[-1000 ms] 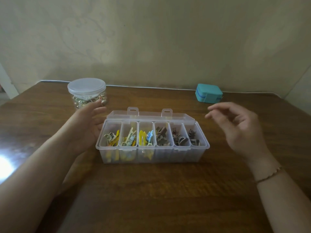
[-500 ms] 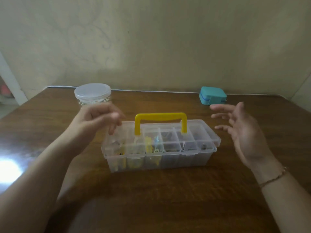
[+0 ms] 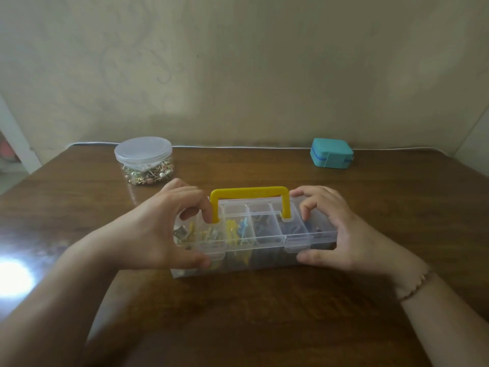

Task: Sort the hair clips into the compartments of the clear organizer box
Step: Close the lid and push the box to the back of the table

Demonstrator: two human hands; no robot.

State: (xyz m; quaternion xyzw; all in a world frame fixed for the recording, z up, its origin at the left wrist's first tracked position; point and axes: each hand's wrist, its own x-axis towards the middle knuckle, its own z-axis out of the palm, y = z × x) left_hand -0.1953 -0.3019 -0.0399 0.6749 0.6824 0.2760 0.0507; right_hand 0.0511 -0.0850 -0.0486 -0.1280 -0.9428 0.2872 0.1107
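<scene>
Organizer box (image 3: pixel 254 234), clear plastic, sits mid-table on the wooden table (image 3: pixel 264 327) with its lid down and the yellow handle (image 3: pixel 250 193) standing upright on top. Hair clips (image 3: pixel 232 233) show through the lid: yellow and blue ones in the left compartments, darker ones to the right, the far-right ones too blurred to make out.

Behind, at left: round clear jar (image 3: pixel 144 161) with a lid on, holding small gold-toned pieces. Behind, at right: teal case (image 3: pixel 332 153) near the wall, well apart from the box.

Left hand (image 3: pixel 161 229) grips the box's left end, fingers curled over the lid, thumb on the front wall. Right hand (image 3: pixel 341 229) likewise holds the right end, thumb at the front latch. A thin bracelet (image 3: pixel 415 286) sits on the right wrist.
</scene>
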